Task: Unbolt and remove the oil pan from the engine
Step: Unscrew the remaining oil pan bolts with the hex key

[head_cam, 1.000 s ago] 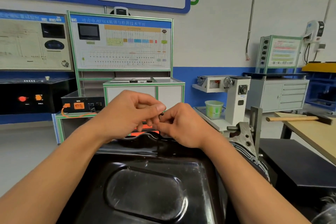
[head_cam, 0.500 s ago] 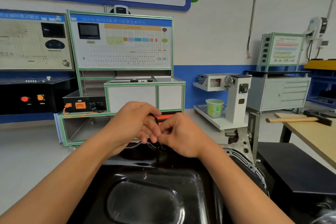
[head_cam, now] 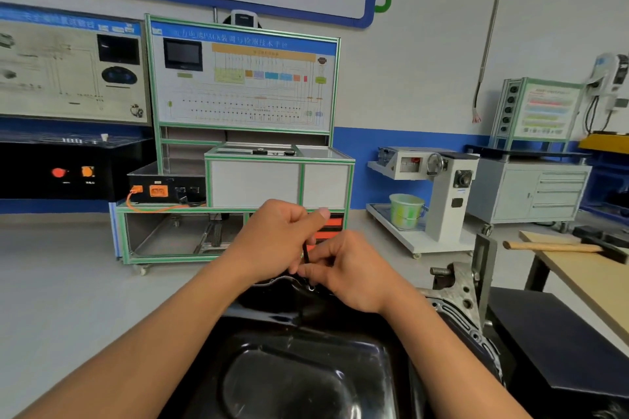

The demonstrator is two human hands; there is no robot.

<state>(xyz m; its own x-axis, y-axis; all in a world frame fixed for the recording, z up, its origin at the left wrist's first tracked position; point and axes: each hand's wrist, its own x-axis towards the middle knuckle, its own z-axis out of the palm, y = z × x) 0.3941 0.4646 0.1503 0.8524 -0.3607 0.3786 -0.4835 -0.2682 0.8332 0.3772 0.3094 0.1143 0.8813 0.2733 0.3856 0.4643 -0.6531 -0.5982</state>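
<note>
A glossy black oil pan [head_cam: 299, 374] fills the lower middle of the head view, bottom side up on the engine [head_cam: 456, 296]. Both hands meet at the pan's far edge. My left hand [head_cam: 272, 241] grips a thin black tool [head_cam: 305, 253] that stands roughly upright, thumb raised. My right hand [head_cam: 354, 272] pinches the tool's lower end just above the pan's far flange. What the tool's tip touches is hidden by my fingers.
The grey engine stand [head_cam: 483, 269] rises at the pan's right. A wooden table [head_cam: 585, 269] with a hammer [head_cam: 565, 247] is at the right, a dark surface [head_cam: 551, 343] below it. Green-framed training benches [head_cam: 238, 153] and a white cart with a green bucket [head_cam: 406, 211] stand behind.
Both hands have sunk from chest height down to the pan's far edge. The thin black tool now shows between them, and my left thumb has lifted.
</note>
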